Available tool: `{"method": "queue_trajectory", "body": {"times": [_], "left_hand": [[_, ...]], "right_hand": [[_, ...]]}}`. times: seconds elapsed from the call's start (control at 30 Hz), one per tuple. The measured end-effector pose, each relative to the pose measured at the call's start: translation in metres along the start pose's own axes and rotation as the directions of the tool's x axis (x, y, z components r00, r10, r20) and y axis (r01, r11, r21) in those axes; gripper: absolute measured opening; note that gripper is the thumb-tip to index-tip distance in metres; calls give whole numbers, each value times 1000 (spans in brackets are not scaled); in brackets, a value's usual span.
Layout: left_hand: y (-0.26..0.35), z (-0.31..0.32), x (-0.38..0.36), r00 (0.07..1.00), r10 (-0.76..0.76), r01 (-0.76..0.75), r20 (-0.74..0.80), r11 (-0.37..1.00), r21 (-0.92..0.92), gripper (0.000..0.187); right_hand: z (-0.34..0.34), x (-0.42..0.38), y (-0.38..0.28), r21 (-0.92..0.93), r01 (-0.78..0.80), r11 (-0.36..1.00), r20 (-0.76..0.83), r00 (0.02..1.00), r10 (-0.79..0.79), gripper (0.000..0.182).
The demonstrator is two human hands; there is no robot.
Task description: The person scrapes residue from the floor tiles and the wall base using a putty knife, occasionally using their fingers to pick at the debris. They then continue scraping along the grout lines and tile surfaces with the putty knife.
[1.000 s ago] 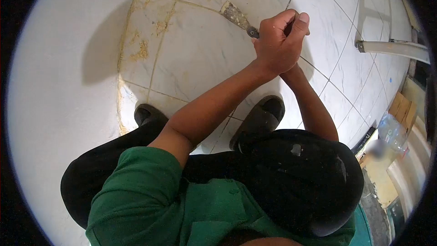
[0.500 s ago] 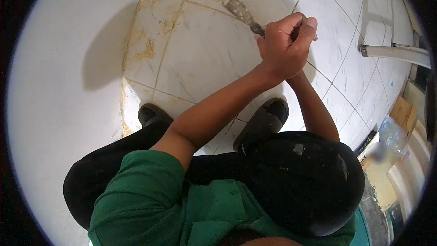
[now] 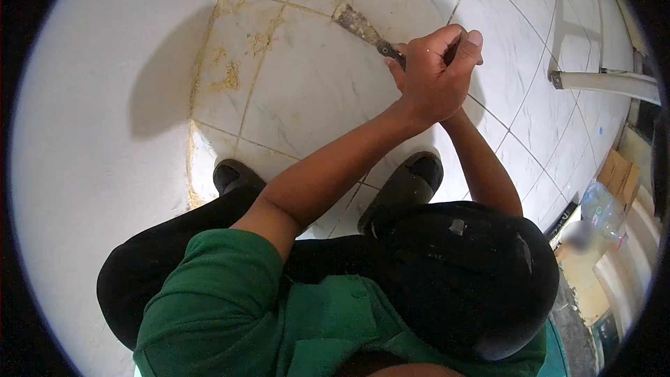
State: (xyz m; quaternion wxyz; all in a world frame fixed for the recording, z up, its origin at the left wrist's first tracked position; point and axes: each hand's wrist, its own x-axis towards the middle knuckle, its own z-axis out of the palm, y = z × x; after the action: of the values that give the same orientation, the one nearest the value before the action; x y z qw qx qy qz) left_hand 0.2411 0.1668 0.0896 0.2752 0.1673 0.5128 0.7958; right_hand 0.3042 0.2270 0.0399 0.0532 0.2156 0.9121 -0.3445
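Note:
A putty-knife scraper (image 3: 357, 26) with a crusted, worn blade lies angled over the tiled floor (image 3: 293, 91); its blade tip points to the upper left. My left hand (image 3: 436, 70) is closed around the dark handle, thumb on the right side. Beneath it, my right hand (image 3: 455, 119) meets the same handle, mostly hidden by the left, with only the wrist area showing plainly. Yellowish residue (image 3: 227, 77) clings to the tiles and grout left of the blade.
A white wall (image 3: 91, 132) rises along the left. My shoes (image 3: 405, 185) stand on the tiles. A pale metal leg (image 3: 600, 84) juts in from the right. Farther down lie a clear plastic bottle (image 3: 601, 206) and a cardboard piece (image 3: 618, 174).
The scraper blade has shifted a little left and toward me, turning slightly flatter in view. Both hands have moved slightly with it, keeping their hold.

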Motion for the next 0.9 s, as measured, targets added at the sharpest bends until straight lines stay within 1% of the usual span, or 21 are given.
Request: {"method": "queue_trajectory", "body": {"times": [0.07, 0.17, 0.3, 0.37, 0.47, 0.57, 0.63, 0.67, 0.7, 0.73, 0.77, 0.8, 0.83, 0.87, 0.9], "left_hand": [[0, 1, 0, 1000, 6, -6, -6, 1000, -8, 35], [-6, 0, 0, 998, 63, -62, 14, 997, -45, 35], [-2, 2, -3, 1000, 23, -23, 3, 999, -30, 35], [2, 3, -2, 1000, 26, -26, 4, 1000, -15, 35], [5, 1, -3, 999, -44, 44, -2, 999, -12, 35], [8, -2, -2, 998, -59, 59, -13, 998, -34, 35], [6, -1, -2, 999, -34, 34, -7, 999, -16, 36], [5, -1, -3, 1000, -22, 22, -4, 1000, -8, 36], [4, -2, -3, 1000, -21, 21, -13, 1000, -1, 36], [3, -3, -2, 1000, -20, 20, -22, 1000, 4, 36], [1, -5, -1, 999, -18, 18, -30, 1000, 9, 35], [-2, -8, 2, 998, -14, 18, -68, 998, 58, 34], [-8, -14, 7, 994, -9, 20, -107, 994, 107, 33], [-14, -21, 12, 989, -1, 25, -146, 987, 157, 31], [-25, -29, 17, 983, 1, 27, -184, 988, 153, 30]], "right_hand": [[-3, 0, 2, -1, -18, 1000, 8, 1000, 18, 36], [-1, 2, 5, 0, -24, 1000, 5, 1000, 24, 36], [17, 7, 13, 33, -12, 999, -21, 1000, 13, 37], [33, 12, 19, 65, -4, 998, -39, 999, 7, 37], [76, 21, 31, 136, -4, 991, -63, 998, 13, 37], [105, 14, 32, 160, -38, 986, -70, 996, 49, 37], [114, 11, 38, 195, -47, 980, -91, 994, 66, 38], [114, 14, 46, 248, -42, 968, -110, 991, 72, 38], [118, 18, 58, 455, 5, 891, -139, 988, 66, 38], [130, 25, 76, 985, 134, 112, -144, 987, 79, 38], [127, 33, 88, 921, 136, -364, -133, 991, 34, 38], [122, 39, 94, 862, 143, -486, -158, 987, 10, 38], [98, 41, 83, 953, 198, 230, -206, 978, 13, 36], [81, 42, 73, 775, 163, 611, -215, 976, 12, 34], [63, 44, 61, 460, 96, 883, -225, 974, 12, 33]]}}
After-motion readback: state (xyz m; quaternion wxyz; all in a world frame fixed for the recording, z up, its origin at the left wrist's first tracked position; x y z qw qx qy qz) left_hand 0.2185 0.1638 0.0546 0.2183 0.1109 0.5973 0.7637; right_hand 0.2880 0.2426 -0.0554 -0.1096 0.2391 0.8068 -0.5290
